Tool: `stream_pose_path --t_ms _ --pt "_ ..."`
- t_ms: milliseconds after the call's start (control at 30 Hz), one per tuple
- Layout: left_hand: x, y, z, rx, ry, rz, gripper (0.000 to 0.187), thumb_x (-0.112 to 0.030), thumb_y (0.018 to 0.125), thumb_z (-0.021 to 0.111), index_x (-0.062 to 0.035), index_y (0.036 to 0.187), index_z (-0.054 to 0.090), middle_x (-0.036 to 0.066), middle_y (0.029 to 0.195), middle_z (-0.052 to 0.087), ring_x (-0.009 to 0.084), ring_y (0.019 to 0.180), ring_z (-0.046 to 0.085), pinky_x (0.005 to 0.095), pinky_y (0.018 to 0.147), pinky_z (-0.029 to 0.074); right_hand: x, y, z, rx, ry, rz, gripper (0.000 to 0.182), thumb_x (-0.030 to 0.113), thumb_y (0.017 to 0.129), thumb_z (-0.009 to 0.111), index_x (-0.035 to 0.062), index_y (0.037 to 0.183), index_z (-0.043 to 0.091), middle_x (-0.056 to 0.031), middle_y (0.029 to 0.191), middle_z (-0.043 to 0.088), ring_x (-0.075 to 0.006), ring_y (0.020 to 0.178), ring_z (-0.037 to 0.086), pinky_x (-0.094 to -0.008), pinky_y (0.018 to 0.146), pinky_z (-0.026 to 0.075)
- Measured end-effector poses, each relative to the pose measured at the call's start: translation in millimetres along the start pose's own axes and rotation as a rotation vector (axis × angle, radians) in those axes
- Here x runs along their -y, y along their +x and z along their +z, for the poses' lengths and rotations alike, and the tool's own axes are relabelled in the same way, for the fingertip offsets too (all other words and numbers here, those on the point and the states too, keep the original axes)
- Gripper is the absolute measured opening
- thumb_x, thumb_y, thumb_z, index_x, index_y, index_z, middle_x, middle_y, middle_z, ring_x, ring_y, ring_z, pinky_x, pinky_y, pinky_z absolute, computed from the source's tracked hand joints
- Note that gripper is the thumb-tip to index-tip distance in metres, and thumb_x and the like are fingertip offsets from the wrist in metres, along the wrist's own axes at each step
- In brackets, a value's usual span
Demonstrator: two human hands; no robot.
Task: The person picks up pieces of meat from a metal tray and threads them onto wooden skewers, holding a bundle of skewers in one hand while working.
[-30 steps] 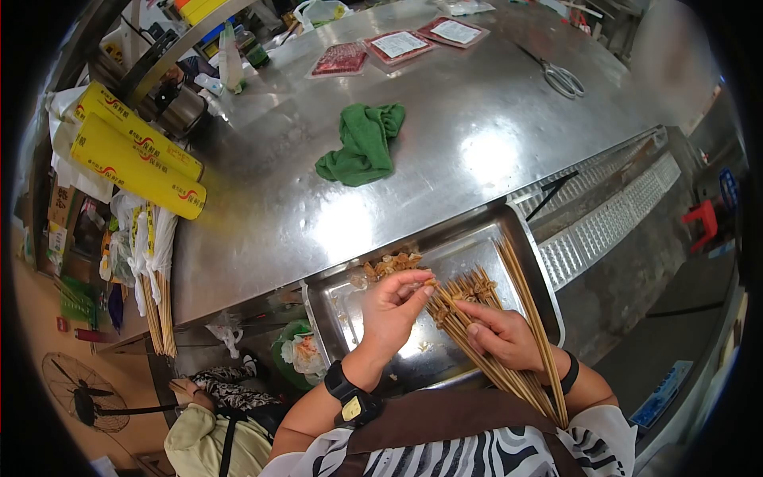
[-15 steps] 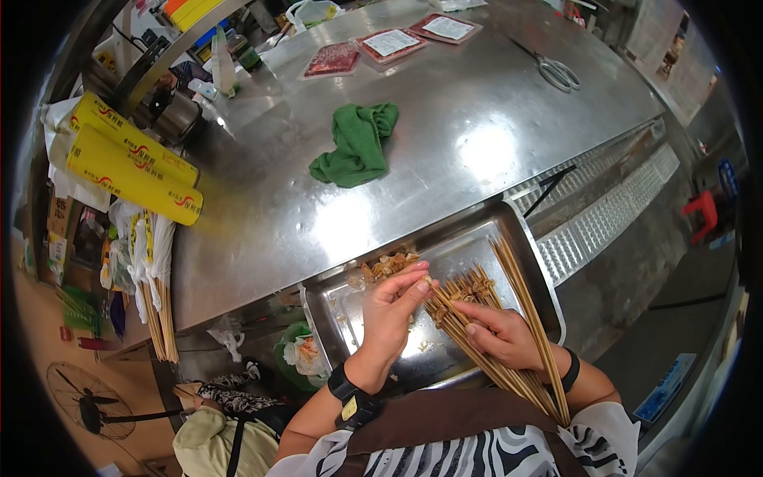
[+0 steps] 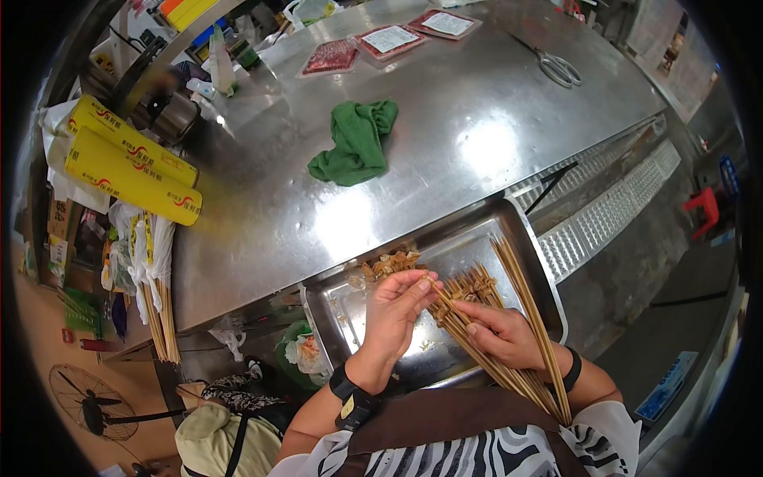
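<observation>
My left hand (image 3: pixel 393 314) is closed, thumb and fingertips pinched on a small brownish food piece, mostly hidden, at the tip of a bamboo skewer (image 3: pixel 447 298). My right hand (image 3: pixel 509 335) is closed around that skewer, its fingers pointing toward the left hand. Beneath both hands lies a metal tray (image 3: pixel 554 296). Skewers threaded with brown food pieces (image 3: pixel 479 283) lie in it, tips toward the far side. Bare bamboo skewers (image 3: pixel 526 296) slant along its right side, passing by my right wrist. Loose brown food pieces (image 3: pixel 391 264) are heaped at the tray's far left.
The steel table (image 3: pixel 262 254) carries a green cloth (image 3: pixel 355 143), scissors (image 3: pixel 556 68) and sealed packs of red meat (image 3: pixel 388 41). Yellow rolls (image 3: pixel 135 176) and bagged skewers (image 3: pixel 161 310) stand at left. Another person (image 3: pixel 226 441) is at lower left, near a fan (image 3: pixel 94 402).
My left hand has shifted slightly to the right at the skewer's tip, its fingers curling in more. The right hand has hardly moved.
</observation>
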State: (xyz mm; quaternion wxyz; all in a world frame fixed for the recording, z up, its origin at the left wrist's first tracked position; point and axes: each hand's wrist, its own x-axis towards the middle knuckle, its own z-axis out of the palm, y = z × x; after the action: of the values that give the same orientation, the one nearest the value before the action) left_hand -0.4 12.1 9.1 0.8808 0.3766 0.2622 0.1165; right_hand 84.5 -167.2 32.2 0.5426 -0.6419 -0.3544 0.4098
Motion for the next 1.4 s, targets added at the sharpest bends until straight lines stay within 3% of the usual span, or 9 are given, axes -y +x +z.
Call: stream_pose_path --t_ms 500,567,900,967,1067,1233,1400 --pt "-1 0 7 -0.012 0.04 0.066 0.012 -0.002 0.085 0.056 -0.0019 0.097 0.058 0.012 0.098 0.062 0.0213 0.091 0.062 0.0303 0.078 0.052 0 4 -3 -0.034 -0.094 -0.018 0.041 0.01 0.088 0.048 0.0011 0.128 0.044 -0.0059 0.066 0.052 -0.0099 0.058 0.049 -0.0247 0.056 0.043" --pt "0 -2 9 -0.019 0.07 0.087 0.012 -0.001 0.085 0.057 -0.0014 0.097 0.058 0.013 0.099 0.062 0.0213 0.091 0.062 0.0302 0.078 0.052 -2 4 -2 -0.038 -0.074 -0.048 0.041 0.007 0.089 0.046 0.0011 0.129 0.043 0.0027 0.063 0.047 -0.0036 0.056 0.043 -0.0197 0.053 0.037" --pt "9 -6 16 -0.037 0.073 0.13 0.013 0.0 0.085 0.057 0.0015 0.098 0.059 0.014 0.1 0.062 0.021 0.091 0.062 0.028 0.078 0.052 -7 4 -2 -0.045 -0.042 -0.03 0.042 0.006 0.09 0.044 0.0016 0.131 0.041 0.0028 0.062 0.047 -0.0037 0.056 0.043 -0.0197 0.053 0.038" --pt "10 -6 18 -0.037 0.065 0.123 0.014 -0.001 0.085 0.057 0.0016 0.098 0.059 0.014 0.1 0.063 0.0209 0.091 0.062 0.0282 0.078 0.052 -7 3 -1 -0.072 0.03 0.003 0.042 0.008 0.088 0.048 0.0023 0.129 0.044 -0.0018 0.061 0.045 -0.0063 0.055 0.041 -0.0222 0.051 0.037" --pt "11 -7 20 -0.07 0.04 0.091 0.014 -0.001 0.085 0.057 0.002 0.098 0.059 0.013 0.1 0.063 0.0211 0.091 0.062 0.0292 0.079 0.052 -6 3 -2 -0.063 0.024 0.013 0.042 0.008 0.088 0.048 0.003 0.129 0.044 -0.0011 0.062 0.046 -0.006 0.056 0.041 -0.0219 0.052 0.037" --pt "17 -11 22 -0.035 0.205 0.199 0.015 -0.005 0.086 0.057 0.0026 0.099 0.059 0.013 0.1 0.063 0.0219 0.091 0.062 0.0307 0.078 0.051 -1 4 -1 -0.065 0.038 -0.011 0.043 0.007 0.088 0.048 0.0031 0.131 0.042 0.0005 0.064 0.045 -0.0055 0.057 0.04 -0.0215 0.053 0.037" --pt "14 -8 20 -0.031 0.128 0.18 0.013 -0.004 0.087 0.056 0.0004 0.099 0.056 0.014 0.096 0.063 0.022 0.089 0.063 0.0306 0.076 0.051 -2 3 -2 -0.048 0.037 0.009 0.044 0.008 0.088 0.047 0.0032 0.132 0.04 0.0012 0.065 0.044 -0.005 0.058 0.039 -0.0215 0.053 0.036"
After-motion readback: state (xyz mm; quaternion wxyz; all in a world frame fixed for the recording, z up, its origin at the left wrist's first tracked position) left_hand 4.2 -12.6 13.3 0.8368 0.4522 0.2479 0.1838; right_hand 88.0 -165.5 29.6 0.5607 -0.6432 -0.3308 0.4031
